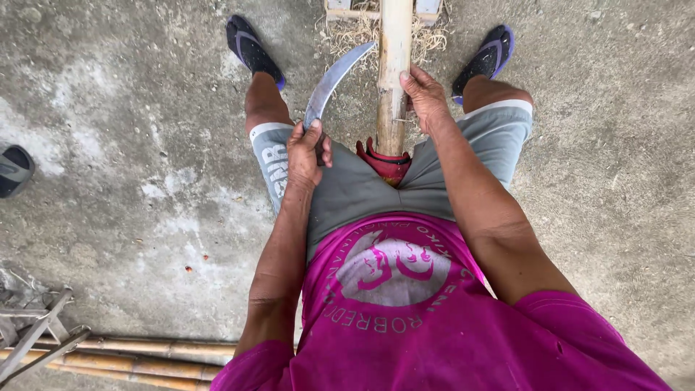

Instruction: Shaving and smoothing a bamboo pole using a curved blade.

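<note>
I am clamping my left grip [304, 156] on the curved blade [334, 78], right grip [426, 98] steadying the bamboo pole [394, 72] at 12 o'clock, shavings [355, 32] already lying.

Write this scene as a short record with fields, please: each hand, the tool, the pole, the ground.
left hand: left hand grips the handle of a curved knife
right hand: right hand holds the bamboo pole from the side
knife: blade tip reaches the pole
pole: runs between the legs, over dry shavings
ground: bare concrete floor; more bamboo poles lie at lower left
feet: dark sandals
</note>
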